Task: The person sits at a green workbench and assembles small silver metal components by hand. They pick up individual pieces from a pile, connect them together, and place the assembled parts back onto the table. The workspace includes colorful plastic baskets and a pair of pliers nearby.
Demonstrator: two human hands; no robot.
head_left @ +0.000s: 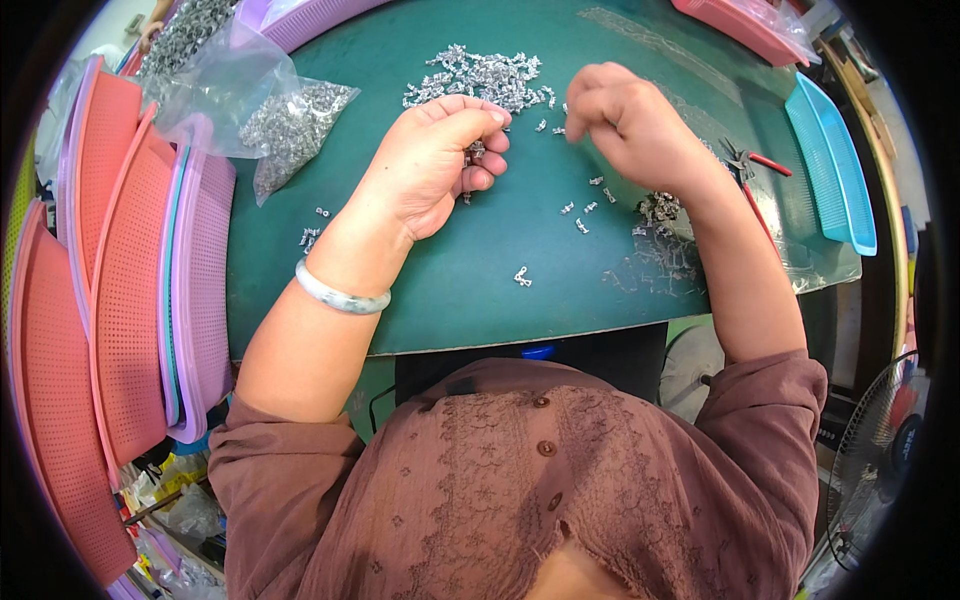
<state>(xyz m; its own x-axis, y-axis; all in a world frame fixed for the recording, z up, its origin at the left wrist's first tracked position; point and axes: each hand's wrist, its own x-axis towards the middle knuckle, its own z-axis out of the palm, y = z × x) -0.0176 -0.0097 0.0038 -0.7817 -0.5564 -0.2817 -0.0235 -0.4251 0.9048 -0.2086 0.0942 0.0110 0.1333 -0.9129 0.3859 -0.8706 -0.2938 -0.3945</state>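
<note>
My left hand (445, 160) is closed, with thumb and forefinger together. Several small silver metal parts (474, 151) show between its curled fingers. To its right, my right hand (628, 122) hangs over the table with its fingers curled in. Whatever its fingertips may hold is hidden. A loose pile of small silver metal parts (490, 78) lies just beyond both hands. Single pieces are scattered below my right hand, and one branched silver piece (522, 277) lies nearer to me. A clump of darker metal parts (659, 207) sits beside my right forearm.
The green tabletop (450, 300) carries a clear bag of metal parts (298, 130) at the left. Red-handled pliers (745, 160) and a blue basket (832, 165) are at the right. Stacked pink and purple baskets (130, 290) stand along the left edge. A fan (880, 450) stands lower right.
</note>
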